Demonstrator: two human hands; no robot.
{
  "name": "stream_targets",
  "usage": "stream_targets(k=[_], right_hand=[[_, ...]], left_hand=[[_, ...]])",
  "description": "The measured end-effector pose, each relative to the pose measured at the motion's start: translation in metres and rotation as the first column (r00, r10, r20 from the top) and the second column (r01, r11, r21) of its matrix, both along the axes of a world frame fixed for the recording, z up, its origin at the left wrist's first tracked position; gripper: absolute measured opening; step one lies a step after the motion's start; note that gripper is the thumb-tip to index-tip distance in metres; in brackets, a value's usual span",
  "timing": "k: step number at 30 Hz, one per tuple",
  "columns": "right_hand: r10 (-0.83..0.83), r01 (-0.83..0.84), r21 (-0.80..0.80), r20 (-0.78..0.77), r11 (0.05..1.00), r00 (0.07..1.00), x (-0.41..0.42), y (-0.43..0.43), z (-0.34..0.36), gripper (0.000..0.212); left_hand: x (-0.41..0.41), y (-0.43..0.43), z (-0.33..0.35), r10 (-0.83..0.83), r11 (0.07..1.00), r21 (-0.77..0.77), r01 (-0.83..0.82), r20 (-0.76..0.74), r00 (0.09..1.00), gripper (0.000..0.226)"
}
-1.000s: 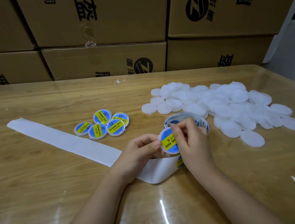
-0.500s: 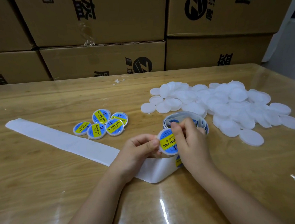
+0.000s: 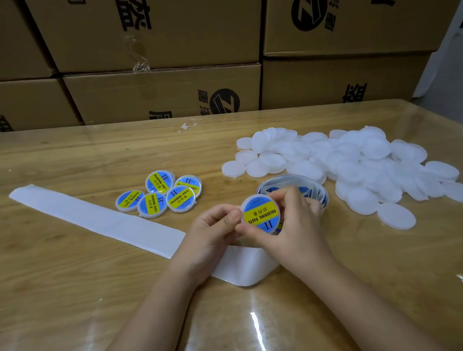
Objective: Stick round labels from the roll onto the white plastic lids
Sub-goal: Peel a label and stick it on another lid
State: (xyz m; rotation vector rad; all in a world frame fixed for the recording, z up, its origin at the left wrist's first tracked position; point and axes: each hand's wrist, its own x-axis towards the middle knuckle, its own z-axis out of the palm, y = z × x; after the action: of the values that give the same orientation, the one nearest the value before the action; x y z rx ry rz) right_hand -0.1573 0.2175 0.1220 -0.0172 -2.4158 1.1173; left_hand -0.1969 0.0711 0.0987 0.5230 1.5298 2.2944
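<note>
Bare forearms, left hand (image 3: 211,232) & right hand (image 3: 294,227) bare too, w/ short plain nails.

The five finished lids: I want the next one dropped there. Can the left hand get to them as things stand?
Probably yes. The left hand pinches the held lid close to the finished lids; only bare table lies between, with the flat backing strip beside the path.

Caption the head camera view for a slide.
Left hand and right hand hold a labelled lid between five finished lids and the blank pile.
</note>
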Motion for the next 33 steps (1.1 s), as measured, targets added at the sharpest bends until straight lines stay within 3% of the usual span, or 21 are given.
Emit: stream_targets(k=[5, 9, 11, 15, 19, 25, 29, 33], right_hand=[[-0.032, 0.030, -0.032, -0.077, 0.999, 0.996, -0.002, -0.001, -0.001, 0.061], [-0.055, 0.053, -0.016, -0.138, 0.998, 0.989, -0.006, 0.005, -0.005, 0.033], [-0.063, 0.061, -0.016, -0.130, 0.998, 0.989, -0.008, 0.007, -0.007, 0.029], [-0.035, 0.034, -0.007, -0.130, 0.999, 0.991, -0.006, 0.002, -0.009, 0.043], [0.006, 0.003, 0.080, -0.123, 0.997, 0.992, -0.002, -0.003, -0.008, 0.072], [0.061, -0.040, 0.111, -0.191, 0.993, 0.980, -0.007, 0.001, -0.010, 0.027], [0.005, 0.001, 0.034, -0.182, 0.999, 0.983, -0.008, 0.006, -0.013, 0.023], [-0.016, 0.009, -0.049, -0.139, 0.999, 0.990, -0.006, 0.007, -0.012, 0.008]], left_hand=[[0.002, -0.001, 0.003, -0.037, 0.999, 0.018, 0.038, -0.026, 0.999, 0.026], [0.003, 0.002, 0.003, -0.005, 1.000, -0.023, 0.005, -0.028, 1.000, 0.009], [0.002, 0.003, 0.001, 0.011, 0.999, -0.030, -0.011, -0.018, 1.000, 0.015], [0.002, 0.002, 0.004, 0.032, 0.999, -0.006, -0.032, -0.021, 0.999, 0.024], [0.000, -0.001, 0.003, 0.069, 0.997, 0.015, -0.069, 0.029, 0.997, 0.013], [-0.002, 0.001, 0.002, 0.124, 0.992, 0.029, -0.126, 0.068, 0.990, 0.016], [-0.001, 0.003, 0.000, 0.141, 0.989, -0.040, -0.140, 0.013, 0.990, 0.009], [0.001, 0.004, 0.000, 0.150, 0.983, -0.098, -0.154, -0.055, 0.987, 0.015]])
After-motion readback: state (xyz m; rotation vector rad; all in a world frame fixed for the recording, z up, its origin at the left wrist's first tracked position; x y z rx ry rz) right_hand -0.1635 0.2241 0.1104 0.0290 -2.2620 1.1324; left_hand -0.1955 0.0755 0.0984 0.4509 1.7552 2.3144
